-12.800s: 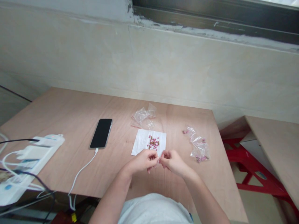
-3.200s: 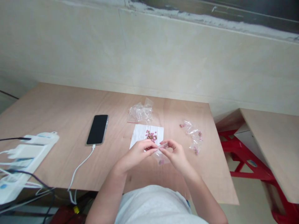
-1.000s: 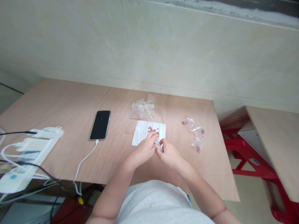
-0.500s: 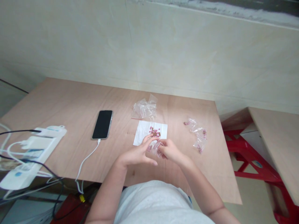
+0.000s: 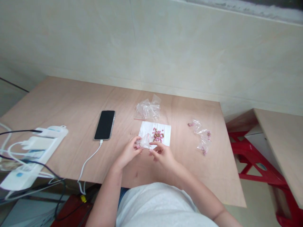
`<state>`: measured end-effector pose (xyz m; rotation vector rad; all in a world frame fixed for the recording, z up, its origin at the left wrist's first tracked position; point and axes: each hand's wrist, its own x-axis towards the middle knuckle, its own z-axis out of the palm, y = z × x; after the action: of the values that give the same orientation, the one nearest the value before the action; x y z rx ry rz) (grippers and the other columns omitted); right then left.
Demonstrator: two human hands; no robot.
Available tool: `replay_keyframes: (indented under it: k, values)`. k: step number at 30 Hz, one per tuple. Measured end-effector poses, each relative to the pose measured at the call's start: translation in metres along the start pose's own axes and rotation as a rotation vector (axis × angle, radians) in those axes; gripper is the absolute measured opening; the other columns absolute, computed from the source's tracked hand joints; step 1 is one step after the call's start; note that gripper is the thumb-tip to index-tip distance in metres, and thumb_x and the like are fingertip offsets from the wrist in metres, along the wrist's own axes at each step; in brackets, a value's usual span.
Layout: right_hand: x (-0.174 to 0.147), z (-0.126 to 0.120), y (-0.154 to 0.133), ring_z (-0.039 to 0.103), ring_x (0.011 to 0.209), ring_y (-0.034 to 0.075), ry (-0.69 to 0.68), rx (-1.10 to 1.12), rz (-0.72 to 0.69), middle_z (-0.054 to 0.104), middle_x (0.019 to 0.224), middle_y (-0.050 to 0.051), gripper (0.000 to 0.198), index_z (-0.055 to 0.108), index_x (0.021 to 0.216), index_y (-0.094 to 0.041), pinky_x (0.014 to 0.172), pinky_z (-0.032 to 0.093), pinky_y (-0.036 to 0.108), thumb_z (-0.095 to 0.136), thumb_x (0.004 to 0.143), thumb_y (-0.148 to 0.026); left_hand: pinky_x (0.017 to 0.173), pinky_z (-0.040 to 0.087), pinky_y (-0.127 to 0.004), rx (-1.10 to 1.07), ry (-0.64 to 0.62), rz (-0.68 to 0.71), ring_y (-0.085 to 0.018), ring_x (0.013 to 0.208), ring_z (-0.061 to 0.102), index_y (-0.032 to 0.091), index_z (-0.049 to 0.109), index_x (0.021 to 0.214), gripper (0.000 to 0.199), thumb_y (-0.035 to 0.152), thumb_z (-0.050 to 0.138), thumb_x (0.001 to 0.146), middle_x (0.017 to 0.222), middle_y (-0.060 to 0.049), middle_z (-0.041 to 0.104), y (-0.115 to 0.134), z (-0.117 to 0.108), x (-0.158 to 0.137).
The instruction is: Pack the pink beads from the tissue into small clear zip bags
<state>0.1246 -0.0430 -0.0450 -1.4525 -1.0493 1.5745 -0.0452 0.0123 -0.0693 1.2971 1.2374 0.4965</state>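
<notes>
A small clear plastic bag (image 5: 145, 141) is held over the lower left of a white paper sheet (image 5: 145, 127). My left hand (image 5: 129, 154) pinches the bag's left end, where a few pink pills show beside the fingertips. At the bag's right edge, the thumb and fingertips of my right hand (image 5: 163, 155) are closed on the plastic. On the sheet, just beyond my right fingers, lies a pile of pink pills and brown capsules (image 5: 158, 135).
Several clear bags (image 5: 148, 109) lie behind the sheet. Bags with pink pills (image 5: 204, 142) rest to the right. A black phone (image 5: 104, 125) on a white cable and a power strip (image 5: 35, 157) are at left. A red stool (image 5: 255, 164) stands beyond the table's right edge.
Both hands have shifted left with the bag, away from the pill pile, which is now uncovered. My left hand has gone from spread fingers to pinching the bag.
</notes>
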Motion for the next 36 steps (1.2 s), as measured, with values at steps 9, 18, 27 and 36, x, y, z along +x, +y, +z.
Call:
replay_keyframes:
  k: [9, 18, 27, 36]
  values:
    - [0.048, 0.009, 0.039, 0.053, 0.042, 0.009, -0.020, 0.227, 0.146, 0.061, 0.058, -0.001, 0.031, 0.053, 0.075, -0.015, 0.045, 0.044, 0.023, 0.064, 0.060, -0.041, 0.047, 0.044, -0.017, 0.133, 0.111, 0.042, -0.005, 0.055, 0.051, 0.016, 0.046, 0.107, 0.049, 0.023, 0.061, 0.061, 0.095, -0.005, 0.053, -0.015, -0.013, 0.001]
    - [0.051, 0.002, 0.045, 0.057, 0.043, 0.010, -0.072, 0.364, 0.155, 0.063, 0.058, 0.001, 0.037, 0.053, 0.072, -0.014, 0.046, 0.047, 0.024, 0.068, 0.055, -0.043, 0.055, 0.047, -0.018, 0.191, 0.064, 0.132, -0.003, 0.059, 0.050, 0.020, 0.042, 0.113, 0.047, 0.022, 0.056, 0.068, 0.115, -0.007, 0.040, 0.000, -0.021, 0.001]
    - [0.051, -0.005, 0.038, 0.058, 0.046, 0.011, -0.121, 0.423, 0.182, 0.063, 0.059, 0.002, 0.035, 0.052, 0.070, -0.013, 0.048, 0.048, 0.025, 0.069, 0.056, -0.040, 0.068, 0.050, -0.022, 0.054, 0.016, 0.088, -0.006, 0.073, 0.054, 0.023, 0.034, 0.123, 0.059, 0.021, 0.057, 0.069, 0.119, -0.007, 0.038, 0.022, -0.018, -0.001]
    - [0.047, -0.008, 0.031, 0.056, 0.045, 0.011, -0.131, 0.450, 0.178, 0.064, 0.062, 0.003, 0.030, 0.053, 0.069, -0.012, 0.048, 0.047, 0.025, 0.069, 0.058, -0.036, 0.080, 0.048, -0.032, -0.001, 0.011, 0.089, -0.011, 0.080, 0.055, 0.017, 0.034, 0.124, 0.060, 0.022, 0.057, 0.070, 0.095, -0.006, 0.052, 0.038, -0.016, -0.002]
